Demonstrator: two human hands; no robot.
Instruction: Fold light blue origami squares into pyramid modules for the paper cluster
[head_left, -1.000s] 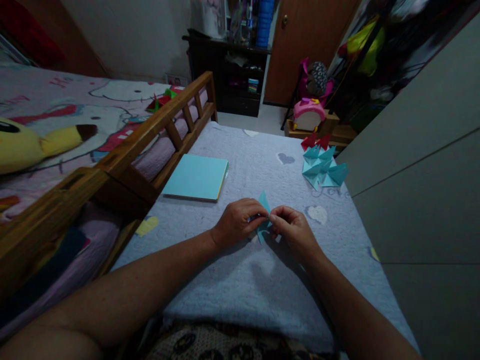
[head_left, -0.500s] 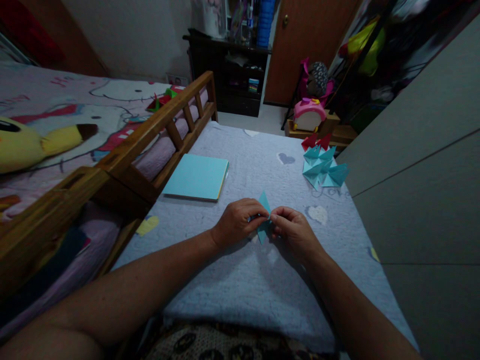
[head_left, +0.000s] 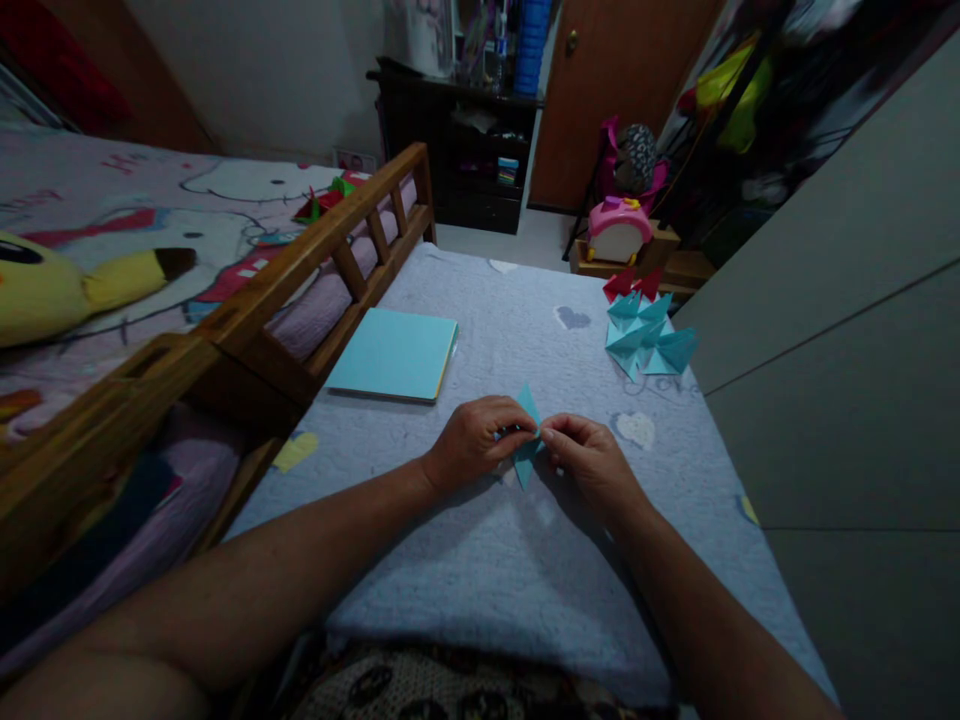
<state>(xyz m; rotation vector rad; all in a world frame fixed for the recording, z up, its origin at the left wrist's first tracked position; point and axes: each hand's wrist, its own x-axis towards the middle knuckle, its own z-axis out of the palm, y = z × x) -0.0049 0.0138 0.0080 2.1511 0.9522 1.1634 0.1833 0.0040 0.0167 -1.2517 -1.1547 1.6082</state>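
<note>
A small piece of folded light-blue paper (head_left: pixel 527 464) is held between my hands over the cloth-covered surface, its pointed ends sticking out above and below my fingers. My left hand (head_left: pixel 480 440) pinches it from the left, thumb and fingertips closed at its middle. From the right, my right hand (head_left: pixel 585 452) grips its edge between thumb and forefinger, the fingertips of both hands almost touching. A stack of square paper (head_left: pixel 394 355) with a light-blue sheet on top lies to the left. Folded light-blue paper shapes (head_left: pixel 646 335) stand at the far right.
Red folded paper (head_left: pixel 619 285) sits behind the blue shapes. A wooden bed rail (head_left: pixel 315 240) borders the left side, and a pale cabinet (head_left: pixel 840 330) the right. The covered surface (head_left: pixel 510 570) carries a heart-patterned cloth. Beyond its far edge is a pink toy case (head_left: pixel 619 232).
Almost nothing differs. Both hands keep their pinch on the folded paper, with at most a very slight shift of the fingers.
</note>
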